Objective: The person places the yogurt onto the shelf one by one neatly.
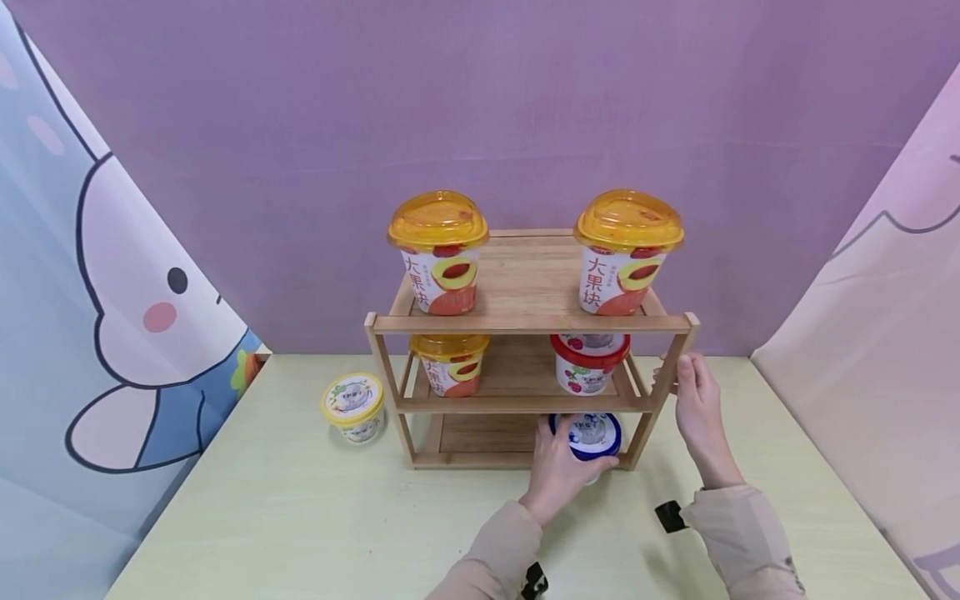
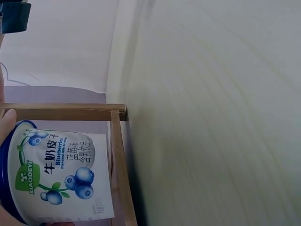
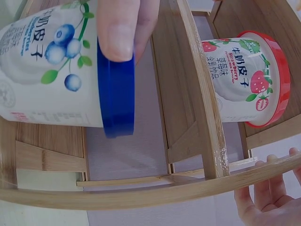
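Note:
My left hand (image 1: 558,468) grips a milk-drink cup with a blue lid (image 1: 594,435) by its rim, at the front right of the bottom shelf. Blueberries are printed on the side of this cup (image 2: 61,174), which fills the lower left of the left wrist view. My right hand (image 1: 701,408) holds the right front post of the wooden rack (image 1: 525,323), fingers behind it and thumb in front. Just above, on the middle shelf, stands a strawberry cup with a red lid (image 3: 244,80). The blue-lidded cup's base is partly hidden in the head view.
Two yellow-domed peach cups (image 1: 438,258) (image 1: 628,258) stand on the top shelf, left and right. Another peach cup (image 1: 450,371) is on the middle shelf at left. A yellow-lidded cup (image 1: 354,408) sits on the table (image 1: 300,517) left of the rack. A purple cloth (image 1: 525,108) hangs behind.

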`<action>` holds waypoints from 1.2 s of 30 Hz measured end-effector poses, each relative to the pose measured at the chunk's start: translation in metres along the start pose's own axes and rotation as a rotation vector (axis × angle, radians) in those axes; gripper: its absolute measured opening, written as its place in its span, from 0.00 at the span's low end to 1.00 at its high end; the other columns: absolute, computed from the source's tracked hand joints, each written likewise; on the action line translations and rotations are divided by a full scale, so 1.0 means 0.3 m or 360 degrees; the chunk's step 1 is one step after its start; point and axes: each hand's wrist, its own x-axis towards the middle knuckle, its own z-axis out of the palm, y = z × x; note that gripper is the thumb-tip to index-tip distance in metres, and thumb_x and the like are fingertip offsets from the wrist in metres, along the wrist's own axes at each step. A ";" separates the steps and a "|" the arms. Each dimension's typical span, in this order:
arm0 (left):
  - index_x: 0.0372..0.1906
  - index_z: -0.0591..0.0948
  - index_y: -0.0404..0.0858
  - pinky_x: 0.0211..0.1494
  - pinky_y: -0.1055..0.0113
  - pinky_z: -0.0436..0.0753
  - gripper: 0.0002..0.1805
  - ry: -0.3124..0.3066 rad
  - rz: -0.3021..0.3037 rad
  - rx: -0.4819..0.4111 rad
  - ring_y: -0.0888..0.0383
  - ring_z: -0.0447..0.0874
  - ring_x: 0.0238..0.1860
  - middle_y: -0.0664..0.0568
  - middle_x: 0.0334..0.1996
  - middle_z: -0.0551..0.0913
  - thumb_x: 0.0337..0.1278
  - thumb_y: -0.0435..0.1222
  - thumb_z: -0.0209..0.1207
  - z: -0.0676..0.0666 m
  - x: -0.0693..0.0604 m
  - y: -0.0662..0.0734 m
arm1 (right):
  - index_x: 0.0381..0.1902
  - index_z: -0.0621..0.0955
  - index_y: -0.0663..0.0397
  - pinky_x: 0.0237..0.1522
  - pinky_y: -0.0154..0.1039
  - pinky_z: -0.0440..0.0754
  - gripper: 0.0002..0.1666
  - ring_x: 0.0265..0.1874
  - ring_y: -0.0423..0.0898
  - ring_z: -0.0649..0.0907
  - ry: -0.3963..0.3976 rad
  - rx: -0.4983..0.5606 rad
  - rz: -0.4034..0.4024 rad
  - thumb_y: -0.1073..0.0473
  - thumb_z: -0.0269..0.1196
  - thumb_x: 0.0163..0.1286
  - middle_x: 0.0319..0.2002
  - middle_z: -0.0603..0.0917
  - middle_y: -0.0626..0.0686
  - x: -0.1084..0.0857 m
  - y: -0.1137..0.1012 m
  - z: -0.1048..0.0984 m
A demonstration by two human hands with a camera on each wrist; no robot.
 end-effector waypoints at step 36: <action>0.64 0.58 0.44 0.57 0.56 0.68 0.46 0.0078 0.0066 -0.0152 0.48 0.63 0.58 0.45 0.58 0.62 0.37 0.49 0.67 0.040 0.073 -0.041 | 0.38 0.71 0.61 0.34 0.22 0.74 0.19 0.27 0.33 0.76 -0.0011 -0.0029 0.0006 0.53 0.39 0.72 0.25 0.76 0.38 0.003 0.010 -0.003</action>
